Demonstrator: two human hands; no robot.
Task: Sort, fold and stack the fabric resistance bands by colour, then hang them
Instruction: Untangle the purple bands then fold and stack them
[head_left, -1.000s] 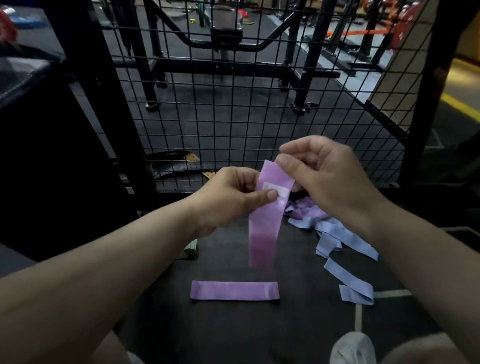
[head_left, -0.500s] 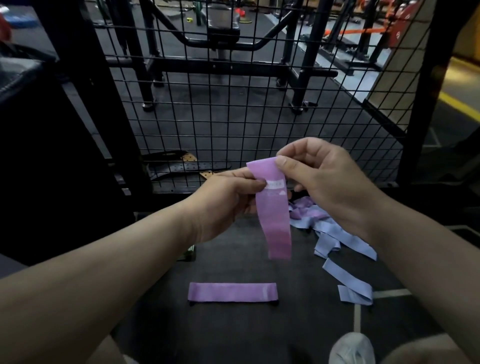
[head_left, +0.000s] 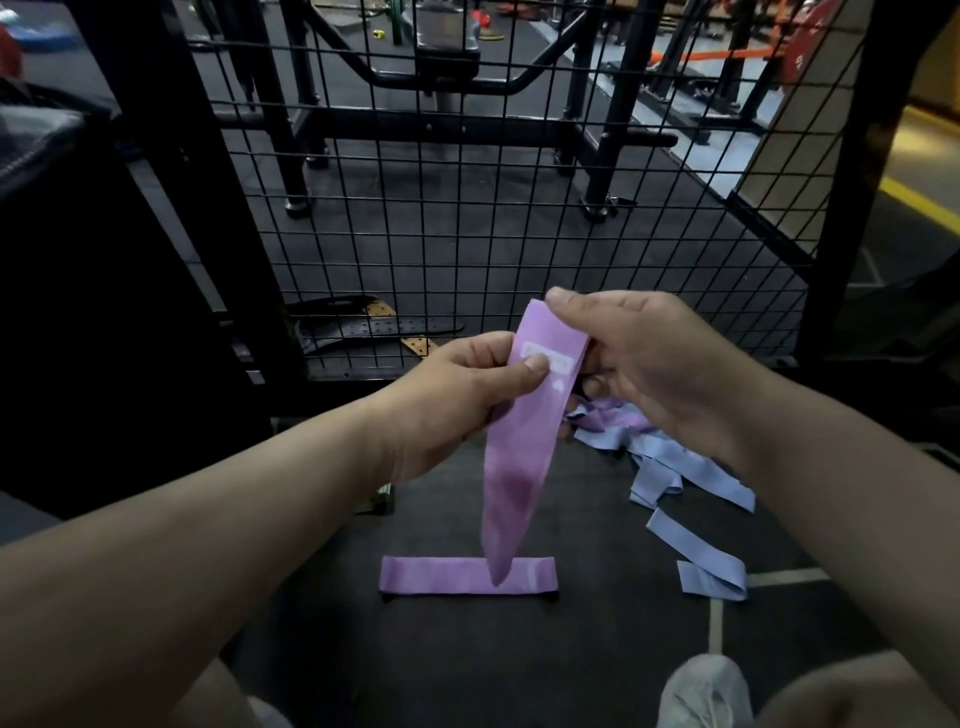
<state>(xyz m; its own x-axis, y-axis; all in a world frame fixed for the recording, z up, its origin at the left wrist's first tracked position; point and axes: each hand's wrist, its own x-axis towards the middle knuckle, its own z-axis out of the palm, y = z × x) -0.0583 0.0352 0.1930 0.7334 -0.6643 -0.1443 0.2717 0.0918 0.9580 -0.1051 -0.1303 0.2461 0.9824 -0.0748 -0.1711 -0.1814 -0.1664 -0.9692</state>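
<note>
Hands: left hand (head_left: 467, 384) pinches the held band (head_left: 519, 457) at its left edge, thumb on the label (head_left: 550, 361); right hand (head_left: 654, 364) pinches its top end.
Held band: lilac, hangs from both hands, tip over the flat band (head_left: 441, 574).
Flat band: lilac, straight on the floor (head_left: 467, 649).
Edges: mesh panel (head_left: 467, 182) just behind the hands; blue heap (head_left: 670, 467) right of the flat band, apart from it; bare floor nearer the shoe (head_left: 701, 691).
Writing: white label, too blurred to read.
Count: lilac bands, two plain to see; blue bands tangled, number unclear.
</note>
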